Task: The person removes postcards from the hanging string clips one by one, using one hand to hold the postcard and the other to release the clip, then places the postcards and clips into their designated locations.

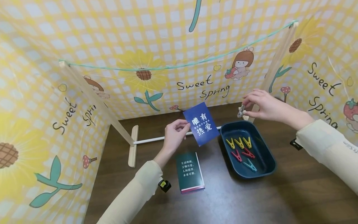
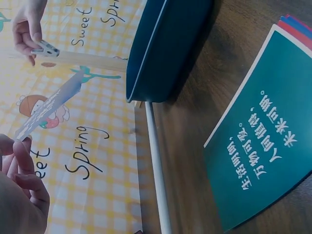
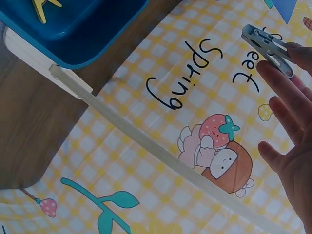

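Observation:
My left hand (image 1: 175,134) pinches a blue card (image 1: 200,123) with white Chinese lettering by its left edge, holding it up over the white rod. In the left wrist view the card (image 2: 51,107) appears nearly edge-on. My right hand (image 1: 261,104) grips a grey clothespin (image 1: 241,111) between thumb and fingers, above the far end of a dark blue basin (image 1: 267,155). The right wrist view shows this clothespin (image 3: 267,48) up close. Yellow clothespins (image 1: 239,142), red clothespins (image 1: 248,152) and a teal clothespin (image 1: 250,165) lie in the basin.
A stack of cards with a green one on top (image 1: 190,171) lies on the brown table (image 1: 218,199). Behind, a green string (image 1: 179,66) sags between two wooden posts (image 1: 96,102), joined low down by a white rod (image 1: 149,140). Yellow checked cloth surrounds the table.

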Motion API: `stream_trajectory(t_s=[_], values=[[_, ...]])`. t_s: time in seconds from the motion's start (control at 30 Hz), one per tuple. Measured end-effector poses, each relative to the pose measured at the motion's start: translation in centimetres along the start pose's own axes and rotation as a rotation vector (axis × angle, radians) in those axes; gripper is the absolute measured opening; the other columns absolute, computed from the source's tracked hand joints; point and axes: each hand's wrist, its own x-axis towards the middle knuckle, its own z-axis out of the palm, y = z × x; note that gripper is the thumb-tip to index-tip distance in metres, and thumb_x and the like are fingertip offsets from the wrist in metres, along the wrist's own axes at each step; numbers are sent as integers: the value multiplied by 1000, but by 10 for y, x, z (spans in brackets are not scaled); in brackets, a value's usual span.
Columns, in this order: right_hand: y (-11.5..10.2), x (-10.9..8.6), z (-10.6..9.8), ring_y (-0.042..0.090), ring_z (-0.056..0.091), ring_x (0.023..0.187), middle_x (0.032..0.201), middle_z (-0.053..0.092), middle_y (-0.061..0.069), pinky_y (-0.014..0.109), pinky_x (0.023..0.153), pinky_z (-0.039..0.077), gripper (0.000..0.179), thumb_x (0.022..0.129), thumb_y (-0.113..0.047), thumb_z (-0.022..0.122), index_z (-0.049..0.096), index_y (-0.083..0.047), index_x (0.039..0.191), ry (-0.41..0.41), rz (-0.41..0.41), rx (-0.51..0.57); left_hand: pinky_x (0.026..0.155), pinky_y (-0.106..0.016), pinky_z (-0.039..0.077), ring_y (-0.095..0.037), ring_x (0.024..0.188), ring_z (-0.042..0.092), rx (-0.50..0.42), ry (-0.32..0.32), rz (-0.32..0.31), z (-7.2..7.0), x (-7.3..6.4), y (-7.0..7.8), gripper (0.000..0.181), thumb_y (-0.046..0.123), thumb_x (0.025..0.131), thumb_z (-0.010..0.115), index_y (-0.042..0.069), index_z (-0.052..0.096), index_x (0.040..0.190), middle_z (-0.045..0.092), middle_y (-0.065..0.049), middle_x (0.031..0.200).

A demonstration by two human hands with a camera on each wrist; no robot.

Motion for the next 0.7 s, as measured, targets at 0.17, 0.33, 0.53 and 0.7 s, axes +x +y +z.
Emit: stream_trajectory(t_s=[0.17, 0.33, 0.53, 0.7], values=[[0, -5, 2, 35, 60, 102, 103, 71, 13, 61, 96, 40, 30, 78, -3, 89, 71, -2, 101, -42, 41, -4, 48, -20, 43, -33, 51, 57, 4, 2, -41, -4, -3, -5, 17, 9, 96, 75, -4, 74, 106, 75, -25, 95], [-1, -11, 7, 31, 59, 101, 104, 67, 9, 49, 84, 47, 29, 78, -5, 90, 71, -4, 101, -59, 56, -6, 49, -21, 43, -23, 50, 55, 17, 2, -77, -8, -8, -11, 18, 11, 97, 75, -2, 74, 108, 77, -20, 95], [-1, -13, 15, 30, 61, 102, 108, 67, 10, 38, 74, 53, 26, 81, -5, 88, 72, -4, 101, -57, 44, -2, 47, -21, 42, -31, 50, 56, 7, 14, -104, -12, -13, -18, 18, 11, 96, 75, -3, 75, 107, 77, -18, 93], [0, -13, 21, 33, 61, 105, 109, 69, 12, 58, 94, 43, 24, 83, -7, 87, 73, -5, 102, -86, 55, 6, 46, -21, 41, -34, 49, 55, -13, 17, -115, -15, -17, -26, 18, 10, 96, 74, -4, 75, 107, 77, -14, 89]])
